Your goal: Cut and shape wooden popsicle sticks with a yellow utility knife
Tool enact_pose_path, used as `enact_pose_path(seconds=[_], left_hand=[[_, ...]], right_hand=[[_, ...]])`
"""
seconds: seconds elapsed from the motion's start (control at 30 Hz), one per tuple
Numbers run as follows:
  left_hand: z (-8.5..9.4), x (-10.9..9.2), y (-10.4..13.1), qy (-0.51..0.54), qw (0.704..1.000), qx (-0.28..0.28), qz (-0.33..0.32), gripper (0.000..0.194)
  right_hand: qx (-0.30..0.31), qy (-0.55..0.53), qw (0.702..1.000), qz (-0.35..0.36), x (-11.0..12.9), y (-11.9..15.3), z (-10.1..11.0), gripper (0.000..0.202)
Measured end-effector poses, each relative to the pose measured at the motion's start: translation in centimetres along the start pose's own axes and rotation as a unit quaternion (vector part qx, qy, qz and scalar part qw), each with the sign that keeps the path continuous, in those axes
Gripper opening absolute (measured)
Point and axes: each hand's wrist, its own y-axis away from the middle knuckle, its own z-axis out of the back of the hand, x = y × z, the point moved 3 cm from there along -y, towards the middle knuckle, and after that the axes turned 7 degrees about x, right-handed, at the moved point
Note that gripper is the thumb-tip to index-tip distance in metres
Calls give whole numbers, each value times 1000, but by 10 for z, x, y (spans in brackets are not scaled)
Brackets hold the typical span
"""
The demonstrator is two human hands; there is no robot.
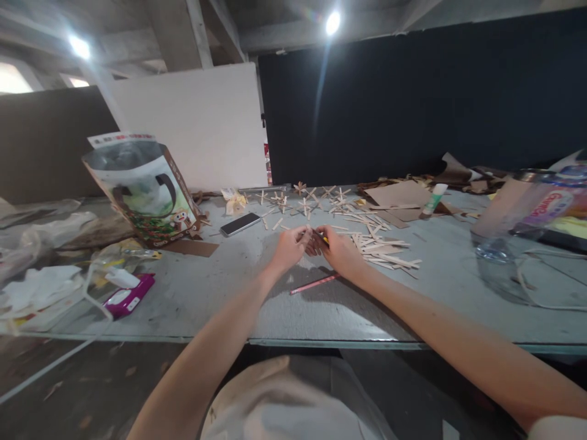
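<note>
My left hand point(292, 247) and my right hand point(342, 247) meet over the middle of the table, fingertips pinched close together. Something thin and dark with a yellow part point(326, 239) shows at my right fingers; its kind is unclear. Whatever my left fingers pinch is too small to make out. Just right of my right hand spreads a pile of flat wooden sticks point(387, 252). Beyond both hands stand or lie several crossed-stick pieces point(305, 206). A narrow pink strip with marks, like a ruler point(312, 285), lies in front of my right hand.
A phone point(239, 224) lies left of the sticks, near a large printed bag point(144, 189). At the left are a magenta box point(129, 296) and plastic wrappers. Cardboard pieces point(398, 195), a glue stick point(435, 198) and a clear bottle point(495, 226) occupy the right side.
</note>
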Motion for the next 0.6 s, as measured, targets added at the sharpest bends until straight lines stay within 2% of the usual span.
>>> enact_pose_path(seconds=[0.2, 0.6], left_hand=[[2, -2, 0, -11, 1000, -25, 3, 49], [-1, -4, 1, -27, 999, -12, -12, 50]], right_hand=[[5, -10, 999, 34, 3, 2, 3, 29], [21, 18, 999, 17, 8, 3, 6, 24]])
